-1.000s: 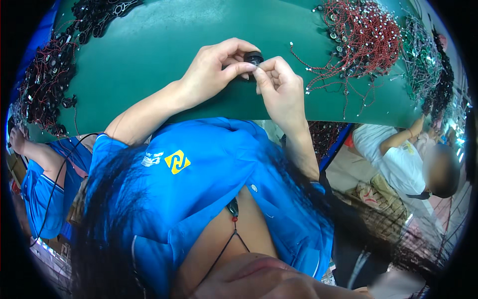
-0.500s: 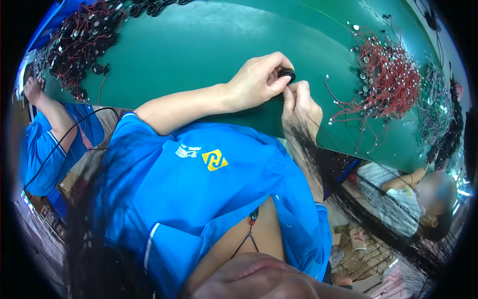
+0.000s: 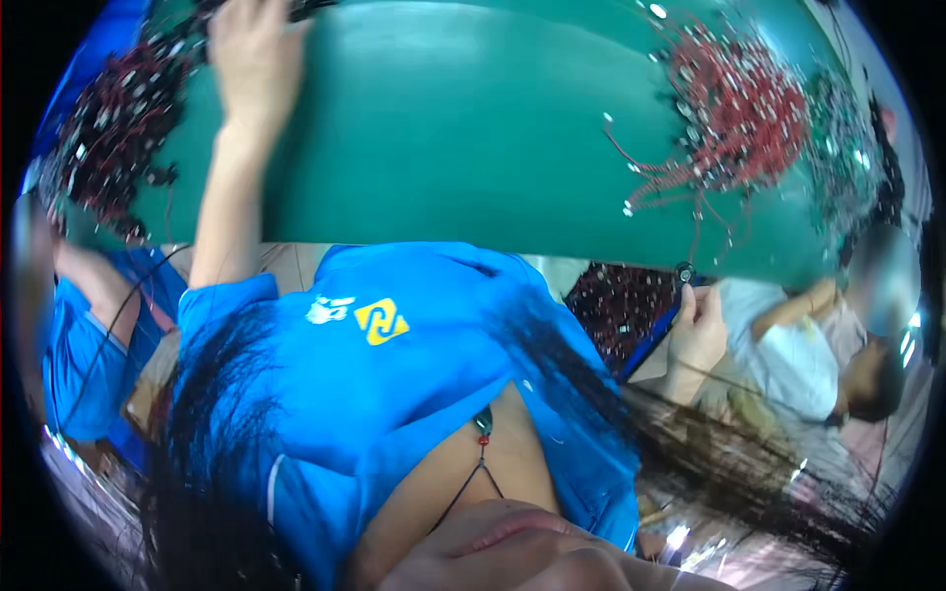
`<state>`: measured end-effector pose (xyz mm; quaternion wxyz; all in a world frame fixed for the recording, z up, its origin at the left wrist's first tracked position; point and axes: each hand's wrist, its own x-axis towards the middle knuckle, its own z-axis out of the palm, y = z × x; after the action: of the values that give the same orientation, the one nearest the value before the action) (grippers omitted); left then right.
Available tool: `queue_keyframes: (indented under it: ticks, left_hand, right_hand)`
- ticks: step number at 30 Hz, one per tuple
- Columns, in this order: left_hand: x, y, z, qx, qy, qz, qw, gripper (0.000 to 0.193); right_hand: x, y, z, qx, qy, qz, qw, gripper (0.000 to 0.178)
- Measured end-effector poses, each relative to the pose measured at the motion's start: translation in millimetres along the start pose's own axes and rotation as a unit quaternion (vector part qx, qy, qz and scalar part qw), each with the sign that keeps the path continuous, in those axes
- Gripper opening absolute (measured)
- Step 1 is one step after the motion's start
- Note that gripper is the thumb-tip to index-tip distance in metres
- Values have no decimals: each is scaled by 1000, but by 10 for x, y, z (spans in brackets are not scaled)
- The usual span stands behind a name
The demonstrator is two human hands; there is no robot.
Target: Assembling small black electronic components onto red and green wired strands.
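Observation:
My left hand (image 3: 256, 69) is stretched to the far left of the green table, its fingers extended and apart beside black parts (image 3: 313, 8) at the back edge. It is blurred, and the fingertips are partly cut off by the picture's edge. Low on the right, just off the table's front edge, my right hand (image 3: 698, 330) pinches a small round black part (image 3: 686, 272) between thumb and fingers. Below and left of that hand is a blue-edged bin (image 3: 621, 310) filled with dark red and black pieces.
A heap of black round parts with red wires (image 3: 118, 128) covers the table's left end. Twisted red wires with white ends (image 3: 739, 118) lie at the right, with a pale tangled pile (image 3: 843, 148) beyond. Co-workers sit at left (image 3: 94, 325) and right (image 3: 808, 345).
My hands were together on the black part over the table. The left has let go and swung to the far left; the right has carried the part right, to the table's edge.

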<state>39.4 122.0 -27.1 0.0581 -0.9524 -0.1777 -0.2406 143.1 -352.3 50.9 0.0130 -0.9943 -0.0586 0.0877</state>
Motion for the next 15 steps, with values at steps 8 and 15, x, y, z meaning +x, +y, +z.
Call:
queue_keyframes:
  ticks: [8, 15]
  left_hand:
    - [-15, -288, 198, 72, 29, 34, 996, 23]
    - [21, 466, 56, -273, 18, -21, 962, 23]
  right_hand:
    - [312, -34, 278, 124, 182, -103, 970, 15]
    - [893, -548, 501, 96, 292, -229, 924, 10]
